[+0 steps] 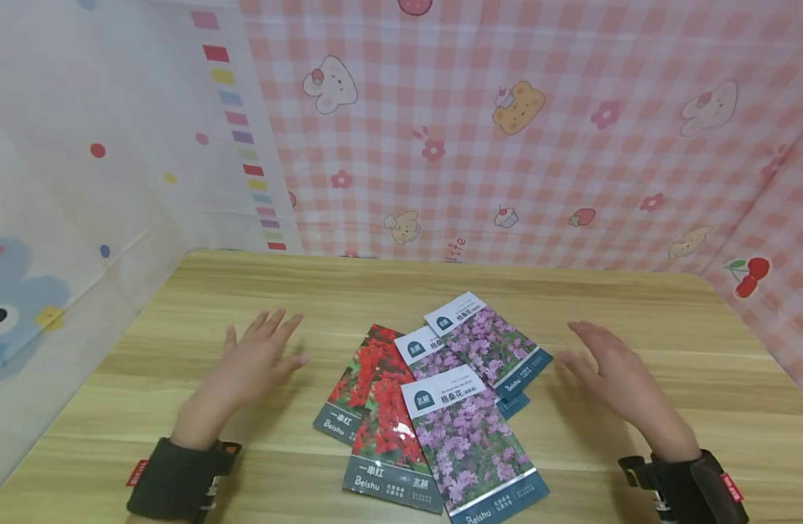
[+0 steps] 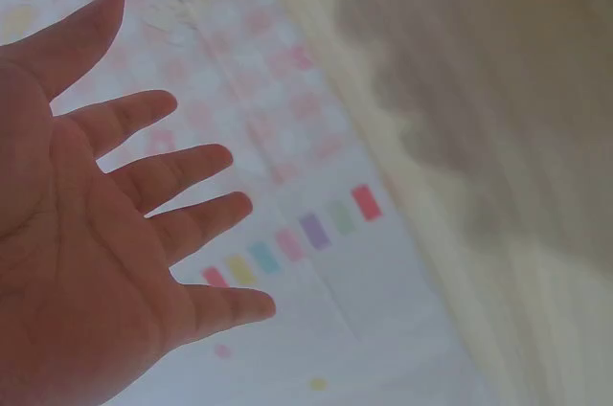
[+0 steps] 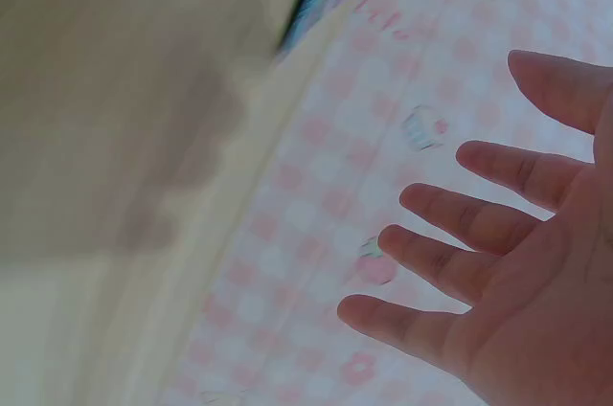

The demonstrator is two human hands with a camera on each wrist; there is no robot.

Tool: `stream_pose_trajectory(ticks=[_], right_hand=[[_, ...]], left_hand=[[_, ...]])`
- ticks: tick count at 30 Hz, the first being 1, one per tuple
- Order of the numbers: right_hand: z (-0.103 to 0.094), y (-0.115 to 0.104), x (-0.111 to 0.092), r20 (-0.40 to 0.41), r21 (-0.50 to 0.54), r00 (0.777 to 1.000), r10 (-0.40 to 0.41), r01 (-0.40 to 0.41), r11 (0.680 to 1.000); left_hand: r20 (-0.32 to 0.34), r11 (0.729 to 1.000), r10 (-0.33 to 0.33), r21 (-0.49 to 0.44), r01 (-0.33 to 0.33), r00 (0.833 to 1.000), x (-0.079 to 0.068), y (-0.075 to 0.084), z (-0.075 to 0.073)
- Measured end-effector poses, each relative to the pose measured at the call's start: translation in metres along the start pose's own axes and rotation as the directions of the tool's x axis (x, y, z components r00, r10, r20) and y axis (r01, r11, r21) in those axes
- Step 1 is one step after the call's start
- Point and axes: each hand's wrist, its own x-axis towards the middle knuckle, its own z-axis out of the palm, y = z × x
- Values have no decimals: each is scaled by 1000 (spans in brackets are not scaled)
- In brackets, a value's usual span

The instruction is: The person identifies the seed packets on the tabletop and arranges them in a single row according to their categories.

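Several flat seed packets lie overlapping in the middle of the wooden table. On the left are red-flower packets, a front one [image 1: 391, 437] partly over a rear one [image 1: 356, 378]. To their right lie pink-flower packets: a front one [image 1: 473, 444], a rear one [image 1: 496, 342] and another [image 1: 434, 353] mostly hidden between them. My left hand [image 1: 254, 364] hovers left of the pile with fingers spread, holding nothing. On the other side my right hand [image 1: 617, 378] is held near the rear pink packet, its fingers extended and nothing in it.
The wooden tabletop [image 1: 297, 284] ends at a pink checked cloth [image 1: 467, 182] behind and a white printed cloth [image 1: 113, 204] at the left. More checked cloth [image 1: 794, 291] hangs along the right side. Each wrist wears a black band [image 1: 172, 477].
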Motion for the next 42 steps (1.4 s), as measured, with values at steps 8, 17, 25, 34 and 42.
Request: stream_pose_trajectory(ticks=[8, 17, 25, 34, 42], right_hand=[[-1, -34, 1, -57, -17, 991, -123, 122, 992], [12, -69, 1, -62, -42, 968, -243, 241, 970], [34, -102, -1, -14, -100, 933, -360, 357, 929], [55, -134, -9, 209, 12, 856, -473, 481, 877], [72, -151, -14, 391, 89, 740, -548, 562, 823]], left_hand=[[-10, 995, 80, 54, -80, 997, -5, 27, 0], [18, 989, 146, 32, -147, 989, -9, 53, 7], [95, 998, 62, 23, -64, 994, -9, 66, 16], [165, 999, -51, -10, 54, 985, -10, 66, 25], [212, 994, -99, -29, 108, 972, -11, 65, 33]])
